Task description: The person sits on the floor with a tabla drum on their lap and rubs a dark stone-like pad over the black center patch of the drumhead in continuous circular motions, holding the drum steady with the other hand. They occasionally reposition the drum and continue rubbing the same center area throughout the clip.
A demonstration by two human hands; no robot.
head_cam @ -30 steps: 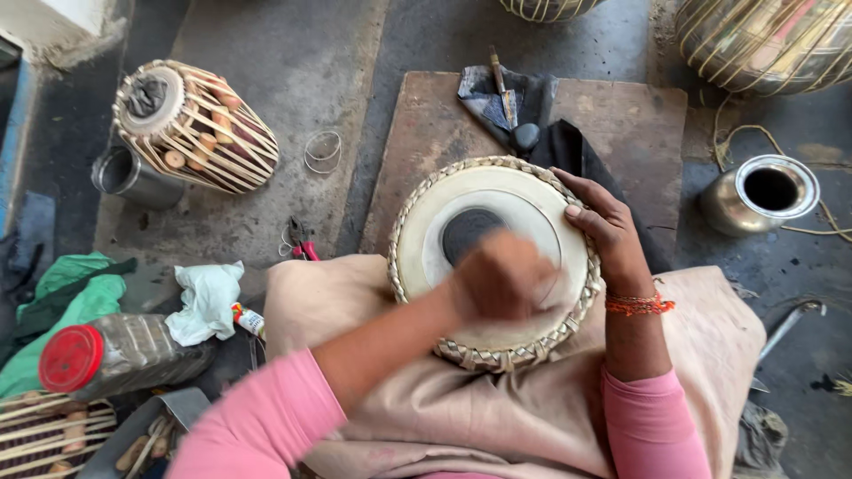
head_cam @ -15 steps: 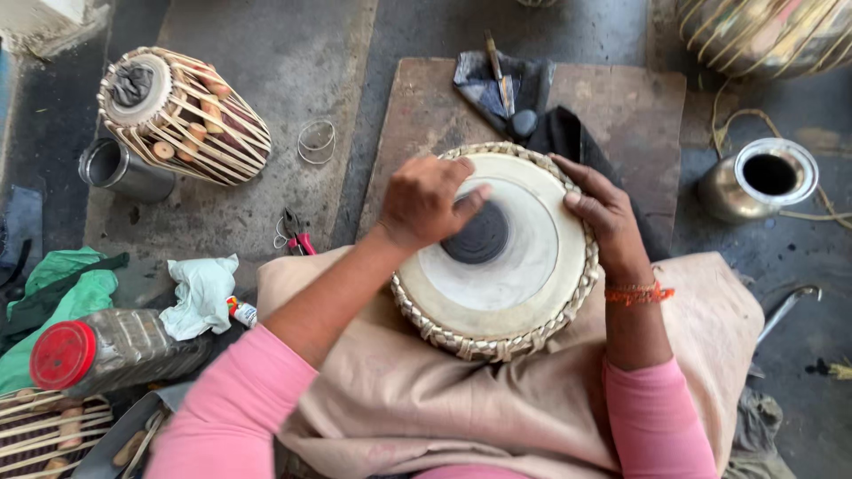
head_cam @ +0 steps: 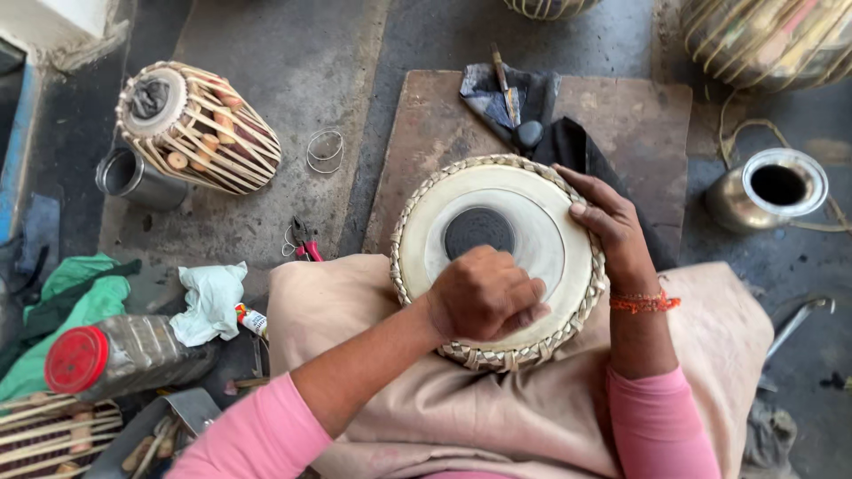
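Note:
A round drum [head_cam: 532, 213] with a pale skin, a black centre spot and a braided rim rests on a beige cloth [head_cam: 524, 417] over my lap. My left hand [head_cam: 484, 293] is a closed fist pressed on the near part of the skin; whether anything is inside it is hidden. My right hand [head_cam: 612, 226] grips the drum's right rim, thumb on the skin, with an orange thread bracelet at the wrist.
A laced wooden drum [head_cam: 200, 129] and a steel cup [head_cam: 133, 177] lie at the left. Red-handled pliers [head_cam: 306, 244], wire rings [head_cam: 326, 151], a white rag [head_cam: 211, 302] and a red-capped plastic jar [head_cam: 115, 355] are nearby. A brass pot [head_cam: 768, 191] stands right; a dark cloth with tools [head_cam: 510, 98] lies on the wooden board.
My left fist slid from the near skin up to the far left edge, then back down to the near side. My right hand stayed on the rim.

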